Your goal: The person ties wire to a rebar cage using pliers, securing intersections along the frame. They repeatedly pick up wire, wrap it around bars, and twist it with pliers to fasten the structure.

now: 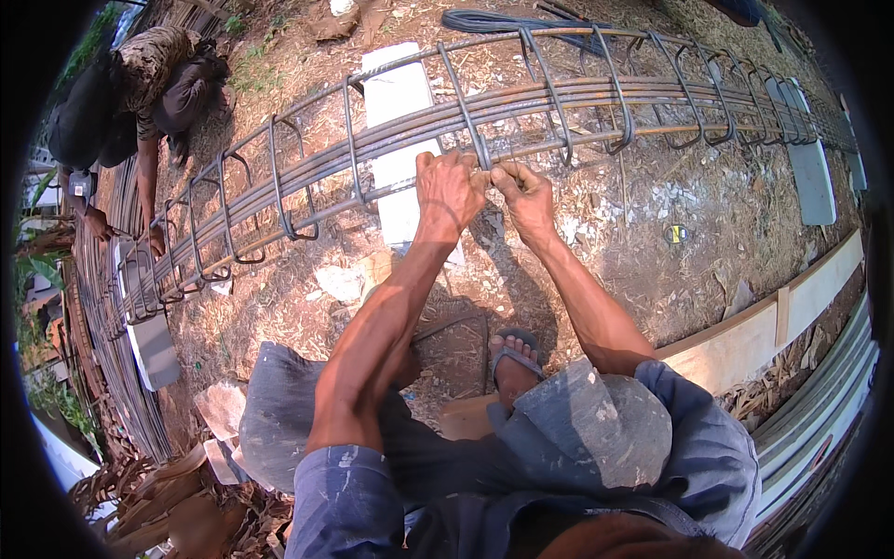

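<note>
Evidently, the left hand (451, 194) and right hand (523, 197) meet, fingers drawn in, at the foot of a stirrup (453, 76) on the rebar cage (512, 105) just beyond them, though their exact grip cannot be told. Stirrups already ring the bars either side, this joint seemingly unfinished. A white block (396, 98) crowds the left hand; right of the right hand, ground (615, 256) leaves room up to a plank (722, 356).

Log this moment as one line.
left hand: at stirrup | right hand: at same stirrup | rebar cage: over pale blocks | co-worker: left end
</note>
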The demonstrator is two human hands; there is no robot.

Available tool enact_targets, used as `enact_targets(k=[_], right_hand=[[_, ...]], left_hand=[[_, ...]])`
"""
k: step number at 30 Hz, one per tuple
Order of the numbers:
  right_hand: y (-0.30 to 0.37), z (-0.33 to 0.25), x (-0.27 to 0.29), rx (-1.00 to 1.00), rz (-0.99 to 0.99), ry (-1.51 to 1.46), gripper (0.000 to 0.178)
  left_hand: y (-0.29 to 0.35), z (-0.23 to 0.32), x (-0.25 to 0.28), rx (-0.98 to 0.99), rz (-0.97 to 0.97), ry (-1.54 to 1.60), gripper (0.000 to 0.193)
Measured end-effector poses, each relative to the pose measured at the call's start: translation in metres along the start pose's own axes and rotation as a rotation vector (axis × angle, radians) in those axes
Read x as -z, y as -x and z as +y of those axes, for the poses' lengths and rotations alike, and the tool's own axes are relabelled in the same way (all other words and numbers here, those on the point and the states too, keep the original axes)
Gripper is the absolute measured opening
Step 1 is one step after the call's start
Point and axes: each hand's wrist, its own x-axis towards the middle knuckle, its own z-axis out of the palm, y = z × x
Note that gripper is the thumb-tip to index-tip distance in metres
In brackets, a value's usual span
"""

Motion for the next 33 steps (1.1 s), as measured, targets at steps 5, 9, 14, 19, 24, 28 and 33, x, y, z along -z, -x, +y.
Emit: enact_targets(k=[5,9,14,19,24,28,33], right_hand=[[0.024,-0.006,0.006,0.113,0.068,-0.030,0.036],[0.068,0.016,0.036,-0.021,-0.052,-0.055,0.033],[0.085,0.030,0.039,-0.429,-0.029,-0.250,0.036],[0.033,0.018,0.011,-0.398,-0.083,-0.437,0.049],[-0.001,0.027,-0.003,-0.314,-0.120,-0.598,0.045],[0.005,0.007,-0.024,-0.350,-0.013,-0.592,0.040],[0.002,0.028,-0.007,-0.284,-0.027,-0.522,0.045]], left_hand=[[0.003,0.002,-0.005,-0.075,0.055,-0.041,0.024],[0.007,-0.008,-0.022,-0.103,0.202,0.037,0.032],[0.007,0.002,-0.019,-0.086,0.208,0.010,0.032],[0.009,-0.003,-0.012,-0.055,0.076,0.015,0.030],[0.012,0.004,-0.012,-0.048,0.124,0.074,0.037],[0.014,0.002,-0.019,-0.046,0.154,0.005,0.043],[0.013,0.002,-0.019,-0.040,0.125,0.028,0.038]])
